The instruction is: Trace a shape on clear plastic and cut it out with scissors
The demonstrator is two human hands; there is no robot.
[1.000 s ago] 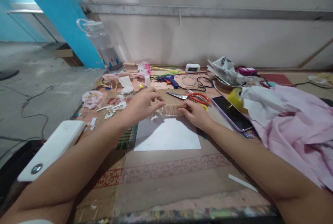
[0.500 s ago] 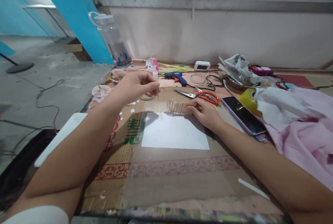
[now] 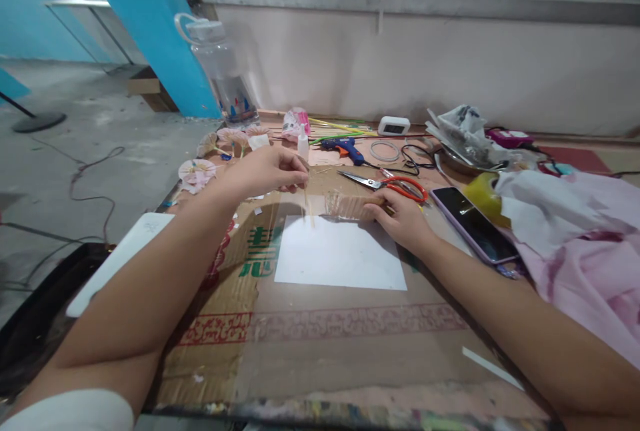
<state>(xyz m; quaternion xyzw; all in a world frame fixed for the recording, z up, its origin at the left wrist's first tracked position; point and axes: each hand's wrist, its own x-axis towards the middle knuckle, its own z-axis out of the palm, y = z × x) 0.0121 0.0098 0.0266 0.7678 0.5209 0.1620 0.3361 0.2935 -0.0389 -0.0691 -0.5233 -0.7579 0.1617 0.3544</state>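
My left hand (image 3: 287, 171) is raised over the far left of a white sheet of paper (image 3: 340, 254), thumb and fingers pinched on a thin pale stick (image 3: 307, 199) that points downward. Close by it, a second thin pale line shows near the paper's far edge; whether this is another stick or a reflection I cannot tell. My right hand (image 3: 397, 216) closes around the right end of a tan, ribbed flat piece (image 3: 350, 206), whose left end looks clear and shiny. This piece lies along the paper's far edge. The paper rests on a clear sheet over printed cardboard (image 3: 220, 364).
Beyond the hands lie red-handled scissors (image 3: 383, 183), a blue glue gun (image 3: 343, 149) and a small white bottle (image 3: 303, 143). A phone (image 3: 473, 224) and pink cloth (image 3: 585, 244) are at right. Pleated paper flowers (image 3: 197, 174) and a water bottle (image 3: 225, 74) stand at left.
The view has shifted slightly. My left hand has dipped a little toward the paper, still pinching the stick. My right hand keeps its hold on the ribbed piece.
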